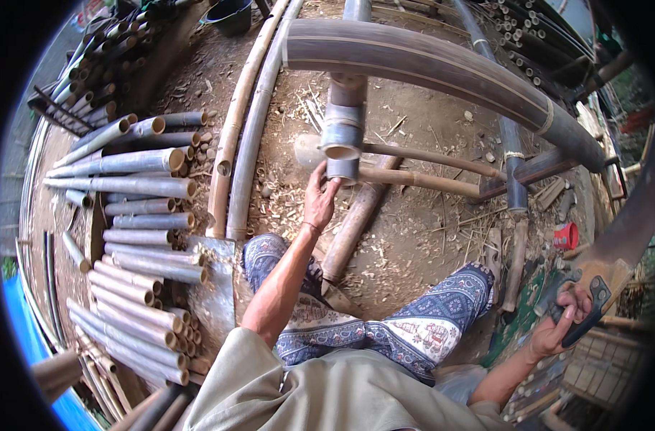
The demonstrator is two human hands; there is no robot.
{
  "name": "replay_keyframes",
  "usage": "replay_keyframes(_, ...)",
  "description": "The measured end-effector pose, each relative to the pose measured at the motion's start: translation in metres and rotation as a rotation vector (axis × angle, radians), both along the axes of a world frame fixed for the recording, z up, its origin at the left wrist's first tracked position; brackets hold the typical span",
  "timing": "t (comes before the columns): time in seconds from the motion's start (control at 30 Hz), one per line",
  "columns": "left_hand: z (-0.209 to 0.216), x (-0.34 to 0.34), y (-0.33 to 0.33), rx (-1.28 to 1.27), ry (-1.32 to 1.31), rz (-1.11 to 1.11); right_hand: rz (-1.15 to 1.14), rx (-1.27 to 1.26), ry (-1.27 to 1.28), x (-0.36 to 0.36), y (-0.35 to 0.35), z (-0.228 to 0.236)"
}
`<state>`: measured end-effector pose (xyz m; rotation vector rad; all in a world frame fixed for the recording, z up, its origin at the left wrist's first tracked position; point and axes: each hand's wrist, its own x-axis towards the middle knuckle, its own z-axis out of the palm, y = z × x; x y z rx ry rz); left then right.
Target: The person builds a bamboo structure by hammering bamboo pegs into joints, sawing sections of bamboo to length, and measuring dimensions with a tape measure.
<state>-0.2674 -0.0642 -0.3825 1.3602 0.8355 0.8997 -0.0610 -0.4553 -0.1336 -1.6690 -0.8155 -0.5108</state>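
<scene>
Shirt: pale khaki cloth (327, 391) lies nearest, with blue-and-white patterned trousers (414, 323) just past it, below and between the two sets of fingers.
Left hand: this hand (318, 205) reaches forward, its fingertips at the lower left edge of a bamboo tube (344, 133); whether they grip or only touch, I cannot tell.
Bamboo tube: blurred, directly at and above the left fingers, its pale round opening beside them.
Right hand: this hand (563, 323), well off to the right, has its fingers curled around the handle of a saw (599, 289).
Saw blade: broad and brownish, rising up and away from the right fingers.
In the way: a thick bamboo beam (428, 59) spans beyond the left fingers; two slimmer poles (424, 182) run rightward from just beside them.
Under the left fingers: a bamboo length (360, 237) slants across ground (406, 248) strewn with shavings.
Left of the left fingers: two long poles (245, 122), then stacked bamboo pieces (126, 165) and a metal sheet (220, 302).
Near the right fingers: a red cup (566, 235), above them.
</scene>
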Motion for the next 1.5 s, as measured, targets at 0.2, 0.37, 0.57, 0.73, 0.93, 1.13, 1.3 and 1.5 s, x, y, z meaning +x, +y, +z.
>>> replay_keyframes(0.2, -0.056, -0.049, 0.072, -0.396, -0.038, 0.199, 0.61, 0.139, 0.277, -0.154, 0.1, 0.0)
replay_keyframes(0.37, -0.045, -0.064, 0.133, -0.526, -0.087, 0.211, 0.376, -0.05, 0.44, -0.26, 0.175, -0.013)
replay_keyframes(0.57, -0.042, -0.039, 0.162, -0.441, 0.076, -0.088, 0.332, -0.319, 0.275, -0.301, 0.212, -0.068)
replay_keyframes(0.73, -0.048, -0.017, 0.16, -0.093, 0.272, -0.221, 0.159, -0.334, 0.381, -0.324, 0.2, -0.114)
replay_keyframes(0.93, -0.035, 0.006, 0.146, 0.35, 0.435, -0.249, 0.133, -0.286, 0.523, -0.335, 0.199, -0.144)
replay_keyframes(1.13, -0.024, 0.004, 0.142, 0.271, 0.446, -0.208, 0.154, -0.367, 0.555, -0.345, 0.19, -0.148)
replay_keyframes(1.3, -0.015, 0.007, 0.137, 0.402, 0.547, -0.219, 0.166, -0.365, 0.558, -0.343, 0.183, -0.156)
replay_keyframes(1.5, -0.017, 0.006, 0.142, 0.352, 0.519, -0.19, 0.105, -0.298, 0.43, -0.338, 0.184, -0.161)
